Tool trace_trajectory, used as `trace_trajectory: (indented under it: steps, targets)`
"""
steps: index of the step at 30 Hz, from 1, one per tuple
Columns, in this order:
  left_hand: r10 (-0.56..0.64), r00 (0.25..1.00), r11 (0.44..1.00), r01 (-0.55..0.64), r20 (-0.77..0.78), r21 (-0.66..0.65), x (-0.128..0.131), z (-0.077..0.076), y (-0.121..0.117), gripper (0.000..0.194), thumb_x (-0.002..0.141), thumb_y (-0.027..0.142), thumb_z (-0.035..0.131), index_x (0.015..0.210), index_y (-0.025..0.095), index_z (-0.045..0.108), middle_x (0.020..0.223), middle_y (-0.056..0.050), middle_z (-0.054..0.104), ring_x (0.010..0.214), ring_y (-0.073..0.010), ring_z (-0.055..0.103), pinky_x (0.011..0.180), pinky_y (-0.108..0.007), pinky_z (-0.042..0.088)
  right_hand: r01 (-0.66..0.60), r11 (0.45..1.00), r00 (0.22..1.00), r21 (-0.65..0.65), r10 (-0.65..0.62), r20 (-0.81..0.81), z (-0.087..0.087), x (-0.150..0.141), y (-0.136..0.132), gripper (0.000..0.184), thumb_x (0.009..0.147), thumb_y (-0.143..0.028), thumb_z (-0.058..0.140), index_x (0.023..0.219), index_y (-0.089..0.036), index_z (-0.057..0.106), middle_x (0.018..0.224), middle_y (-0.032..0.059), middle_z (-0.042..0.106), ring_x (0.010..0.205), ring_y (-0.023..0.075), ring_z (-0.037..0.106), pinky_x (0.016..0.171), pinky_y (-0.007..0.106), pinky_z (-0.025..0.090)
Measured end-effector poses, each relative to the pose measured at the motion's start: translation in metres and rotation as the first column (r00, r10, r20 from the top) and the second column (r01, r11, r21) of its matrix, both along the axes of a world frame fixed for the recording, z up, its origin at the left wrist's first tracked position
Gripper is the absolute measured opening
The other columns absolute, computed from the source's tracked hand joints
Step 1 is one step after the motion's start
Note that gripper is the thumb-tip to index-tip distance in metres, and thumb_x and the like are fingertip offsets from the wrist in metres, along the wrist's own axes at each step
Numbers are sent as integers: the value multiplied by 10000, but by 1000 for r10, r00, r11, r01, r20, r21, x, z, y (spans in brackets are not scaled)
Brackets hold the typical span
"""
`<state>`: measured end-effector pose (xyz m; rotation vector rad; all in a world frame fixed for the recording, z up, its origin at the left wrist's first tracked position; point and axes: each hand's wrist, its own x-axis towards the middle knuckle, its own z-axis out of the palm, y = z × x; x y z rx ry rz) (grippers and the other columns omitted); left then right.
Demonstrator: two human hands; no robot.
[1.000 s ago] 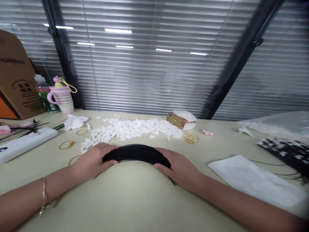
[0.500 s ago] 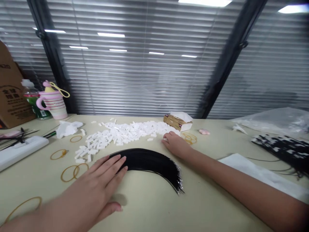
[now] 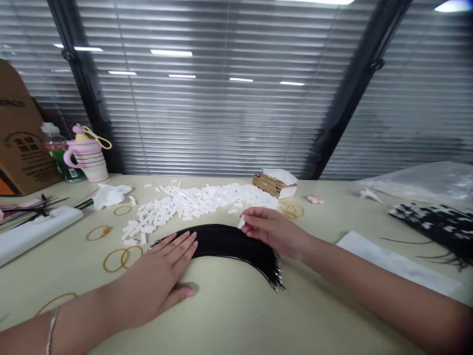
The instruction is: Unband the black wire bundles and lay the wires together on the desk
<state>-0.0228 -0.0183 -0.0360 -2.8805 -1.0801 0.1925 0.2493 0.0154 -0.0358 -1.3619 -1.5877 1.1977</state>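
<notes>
A curved bundle of thin black strands lies on the cream table in front of me. My left hand lies flat with fingers stretched out, its fingertips pressing the bundle's left end. My right hand hovers over the bundle's middle and pinches a small white piece between thumb and fingers. Behind the bundle spreads a pile of small white pieces.
Yellow rubber bands lie at the left, more by a small brown box. A pink cup, a cardboard box and a white tray stand far left. White paper and black-white bundles lie right.
Both hands let go of the bundle's ends. My left hand settled flat on its left end. My right hand reached to the white pile and came back with one white piece.
</notes>
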Motion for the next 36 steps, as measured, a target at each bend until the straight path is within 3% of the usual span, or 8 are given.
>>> trace_trajectory:
  steps: [6,16,19,21,23,25,30,36]
  targets:
    - [-23,1000,999,24,-12,39,-1,-2,0,660,890,533,183,1390,103,216,1449,-132,163,1344,-280,201,1081,-453,258,-168,956,926,-239,70,-370,0,-33,-38,290,727,-334,661,958,-165,610,704,-1,626,668,87,602,755,279,490]
    - [-34,999,998,32,36,59,0,-4,0,566,905,410,268,1373,93,291,1445,-150,240,1334,-276,258,1077,-458,264,-246,931,884,-269,101,-456,-15,-32,-34,279,627,-305,748,819,-145,624,699,10,654,648,96,613,690,272,472]
    - [-13,965,1000,13,261,2,-4,1,-4,527,885,348,368,1350,101,349,1454,-160,246,1352,-296,210,1077,-492,231,-278,928,898,-249,159,-411,-18,-35,-36,270,644,-313,735,814,-133,624,656,16,655,625,101,604,662,269,460]
    - [37,805,980,86,593,-178,-7,6,-9,447,848,296,487,1276,167,473,1422,-128,354,1341,-272,246,1083,-453,225,-276,934,912,-226,180,-369,-19,-38,-37,278,652,-342,725,809,-140,615,644,7,650,603,97,589,646,266,452]
    - [238,458,820,378,857,-430,-11,11,-14,273,795,274,598,1061,224,631,1197,-78,580,1190,-209,454,1011,-342,336,-275,939,924,-206,199,-327,-20,-39,-38,296,660,-378,712,812,-148,604,645,0,644,594,95,576,639,267,445]
    - [506,247,435,754,826,-492,-12,14,-17,245,742,450,625,725,210,666,739,-44,654,758,-169,611,727,-289,476,-296,937,928,-186,235,-291,-21,-39,-38,309,670,-400,701,821,-150,601,653,2,640,597,93,564,636,264,436]
    - [503,235,122,933,832,-337,-13,14,-11,690,578,802,435,283,202,263,216,30,245,272,-108,318,358,-260,292,-353,924,921,-147,316,-229,-27,-39,-35,269,721,-415,662,807,-168,602,646,-3,617,586,83,533,598,238,407]
    - [487,224,-80,974,844,-212,-13,3,-8,692,600,781,462,273,202,272,178,36,198,265,-97,292,348,-247,250,-367,917,921,-154,335,-199,-39,-39,-29,345,675,-501,669,808,-188,605,634,7,603,583,106,539,589,253,412]
